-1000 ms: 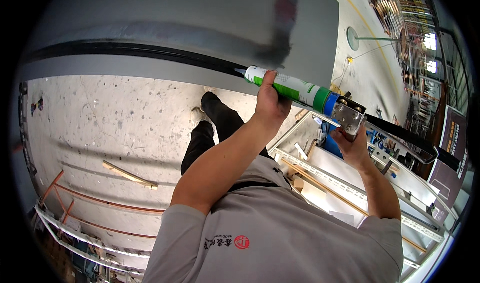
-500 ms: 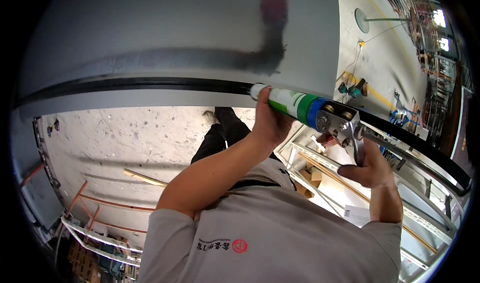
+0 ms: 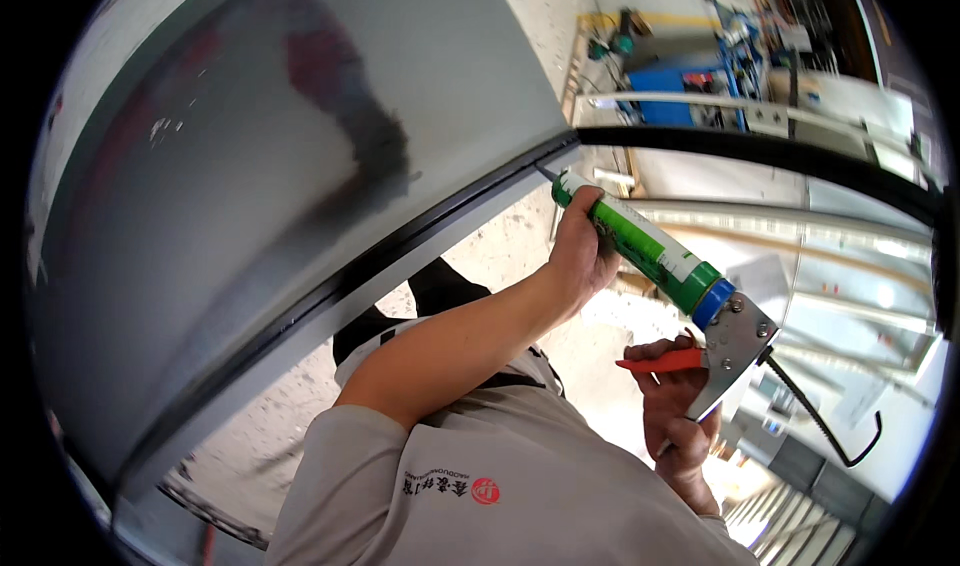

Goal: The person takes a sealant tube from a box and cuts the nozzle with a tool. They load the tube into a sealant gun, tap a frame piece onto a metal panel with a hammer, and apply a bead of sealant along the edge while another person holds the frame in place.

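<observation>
A caulking gun [image 3: 733,351] holds a green and white sealant cartridge [image 3: 650,251] with a blue ring at its rear. My left hand [image 3: 583,251] is wrapped round the cartridge's front part. At the back, my right hand [image 3: 675,411] grips the handle, with fingers by the red trigger [image 3: 665,362]. The dark nozzle [image 3: 546,172] points up and left, its tip at the black edge strip [image 3: 400,243] of a large grey panel [image 3: 230,116], close to the panel's right corner. From the gun's rear sticks a hooked black rod [image 3: 822,428].
Beyond the corner a black curved bar [image 3: 760,146] runs to the right. Pale metal racks [image 3: 810,231] stand on that side. Farther off are a blue piece of equipment [image 3: 675,91] and a green power tool [image 3: 622,41] on the floor.
My view has turned, and the panel now slants. The gun has tilted nose-up, with its nozzle nearer the panel's right corner. The red trigger and the hooked rod have come into clear sight.
</observation>
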A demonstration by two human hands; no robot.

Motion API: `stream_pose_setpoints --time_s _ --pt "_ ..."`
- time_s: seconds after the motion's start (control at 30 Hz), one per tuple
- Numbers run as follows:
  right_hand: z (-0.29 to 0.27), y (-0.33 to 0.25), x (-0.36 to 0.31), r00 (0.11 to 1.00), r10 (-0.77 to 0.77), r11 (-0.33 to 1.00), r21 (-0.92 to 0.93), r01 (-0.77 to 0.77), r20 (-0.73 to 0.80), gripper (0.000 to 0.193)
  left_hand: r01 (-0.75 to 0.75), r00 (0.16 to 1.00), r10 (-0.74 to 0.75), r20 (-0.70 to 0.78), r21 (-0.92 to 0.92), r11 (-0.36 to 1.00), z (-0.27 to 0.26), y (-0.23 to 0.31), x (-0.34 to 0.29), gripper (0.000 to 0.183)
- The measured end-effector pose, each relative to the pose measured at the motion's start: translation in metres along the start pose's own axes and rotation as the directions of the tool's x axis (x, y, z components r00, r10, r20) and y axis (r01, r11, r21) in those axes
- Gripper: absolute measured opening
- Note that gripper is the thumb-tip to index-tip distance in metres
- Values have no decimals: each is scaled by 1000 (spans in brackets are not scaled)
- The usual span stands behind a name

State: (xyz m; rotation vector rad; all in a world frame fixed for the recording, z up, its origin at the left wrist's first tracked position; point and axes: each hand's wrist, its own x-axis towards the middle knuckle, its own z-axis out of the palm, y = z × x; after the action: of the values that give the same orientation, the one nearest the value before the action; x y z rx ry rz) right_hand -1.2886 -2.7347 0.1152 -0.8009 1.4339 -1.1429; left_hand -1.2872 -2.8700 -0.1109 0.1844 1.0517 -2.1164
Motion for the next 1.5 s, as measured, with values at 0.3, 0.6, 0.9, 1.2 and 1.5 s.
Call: stream_pose_setpoints --time_s 0.3,0.6,0.9,1.2,1.5 --pt "38 42 1 955 -118 991 22 129 -272 76 262 962 -244 -120 169 950 39 5 10 26" --pt "50 30 3 962 -143 987 -100 122 -232 75 281 940 -265 -214 48 958 45 0 19 17" --pt "53 20 3 973 -115 991 -93 98 -199 77 295 932 -284 -225 17 955 62 1 4 19" --pt "68 11 3 938 -56 996 -83 29 -342 78 255 943 -243 -227 24 967 55 2 0 19" --pt "66 3 13 925 7 992 -112 -53 -379 63 182 972 -174 -160 38 983 52 1 10 10"
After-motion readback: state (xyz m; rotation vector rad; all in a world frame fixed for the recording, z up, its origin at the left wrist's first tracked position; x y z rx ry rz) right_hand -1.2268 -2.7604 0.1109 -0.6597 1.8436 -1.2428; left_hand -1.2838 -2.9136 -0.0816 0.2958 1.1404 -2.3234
